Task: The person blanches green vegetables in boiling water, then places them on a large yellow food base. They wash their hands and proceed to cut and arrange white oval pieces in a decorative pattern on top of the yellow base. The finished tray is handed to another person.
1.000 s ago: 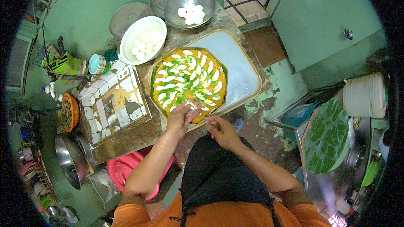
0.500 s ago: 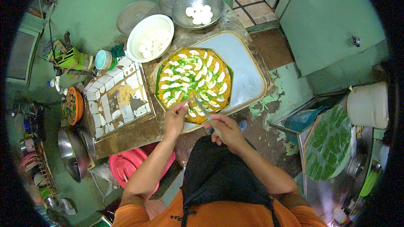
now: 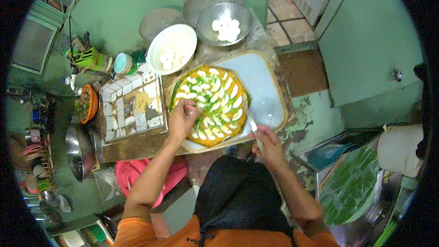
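An octagonal platter of orange noodles (image 3: 222, 136) stands on a pale blue tray (image 3: 265, 91), topped with sliced boiled eggs (image 3: 237, 102) and chopped greens (image 3: 210, 95). A green leaf edge shows at its rim. My left hand (image 3: 184, 116) hovers over the platter's left side, fingers pinched; what they hold, if anything, I cannot make out. In my right hand (image 3: 270, 145) is a knife (image 3: 252, 122), its blade pointing away from me beside the platter's right edge. Farther back are a white bowl of egg pieces (image 3: 171, 56) and a metal colander (image 3: 212, 13) with whole peeled eggs (image 3: 227, 29).
Left of the platter lies a broken white-tiled basin (image 3: 132, 105). An orange bowl of vegetables (image 3: 85, 104) and a metal wok (image 3: 78, 148) are farther left. Below the counter's near edge sits a pink tub (image 3: 130, 176). To the right, leaf-covered round (image 3: 350, 187) and white bucket (image 3: 400, 150).
My left hand has moved left over the platter. My right hand has drawn the knife right, away from the left hand, to the platter's right edge. The whole view has shifted slightly.
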A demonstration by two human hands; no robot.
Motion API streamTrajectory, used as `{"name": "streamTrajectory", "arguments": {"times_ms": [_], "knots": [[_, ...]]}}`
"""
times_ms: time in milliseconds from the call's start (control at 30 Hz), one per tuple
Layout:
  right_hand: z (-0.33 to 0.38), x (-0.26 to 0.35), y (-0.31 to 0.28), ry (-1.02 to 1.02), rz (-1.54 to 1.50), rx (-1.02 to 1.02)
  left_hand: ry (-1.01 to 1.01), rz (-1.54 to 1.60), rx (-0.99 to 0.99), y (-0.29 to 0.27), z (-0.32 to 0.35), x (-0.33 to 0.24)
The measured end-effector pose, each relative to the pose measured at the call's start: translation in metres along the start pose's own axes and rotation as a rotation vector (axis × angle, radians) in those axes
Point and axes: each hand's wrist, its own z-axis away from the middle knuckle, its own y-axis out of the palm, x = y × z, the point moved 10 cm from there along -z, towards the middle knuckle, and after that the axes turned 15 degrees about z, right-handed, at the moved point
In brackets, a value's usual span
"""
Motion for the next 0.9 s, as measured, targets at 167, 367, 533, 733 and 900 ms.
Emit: {"name": "streamTrajectory", "arguments": {"times_ms": [167,367,533,733,900], "knots": [[0.001,0.001,-0.027,0.018,0.025,-0.136,0.207,0.095,0.114,0.021,-0.130,-0.040],[0.036,-0.001,-0.064,0.036,0.058,-0.417,0.342,-0.297,0.405,0.120,-0.299,-0.048],[0.065,-0.023,-0.070,0.097,0.009,-0.610,0.304,-0.567,0.777,0.198,-0.332,-0.004],[0.060,-0.037,-0.041,0.117,-0.084,-0.641,0.299,-0.639,0.890,0.219,-0.328,0.000],[0.034,0.007,-0.019,0.100,0.180,-0.527,0.190,0.061,0.706,0.153,-0.308,-0.024]]}}
